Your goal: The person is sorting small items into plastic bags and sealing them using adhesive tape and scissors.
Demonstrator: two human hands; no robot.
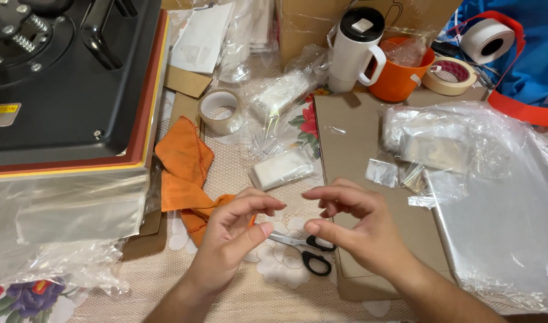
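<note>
Hovering just above the tabletop (274, 299), my two hands meet thumb to thumb over the scissors (307, 248). My left hand (232, 233) has its fingers (259, 204) curled inward with the thumb pushed toward the right thumb; my right hand (352, 230) mirrors it, forefinger arched over. Both are pinched as if something thin and clear were stretched between them, but I cannot tell whether anything is in the grip, since nothing shows against the lace cloth below.

The scissors lie flat directly under the hands, black handles toward the right hand and blades pointing left, parked within easy reach. Just left of them an orange cloth (184, 173) is crumpled beside the black heat press (70, 78), whose platen carries a sheet of clear film hanging over its front edge. A roll of clear tape (220, 110) lies flat beyond the cloth, near enough to grab.

On my right a cardboard sheet (352, 143) serves as a working mat, with a large clear plastic bag (495, 197) spread across it and small film scraps (383, 172) beside it. A small wrapped white packet (283, 168) lies between the tape and my hands. At the back, a white lidded mug (355, 48) and an orange cup (399, 75) stand upright out of the way.
</note>
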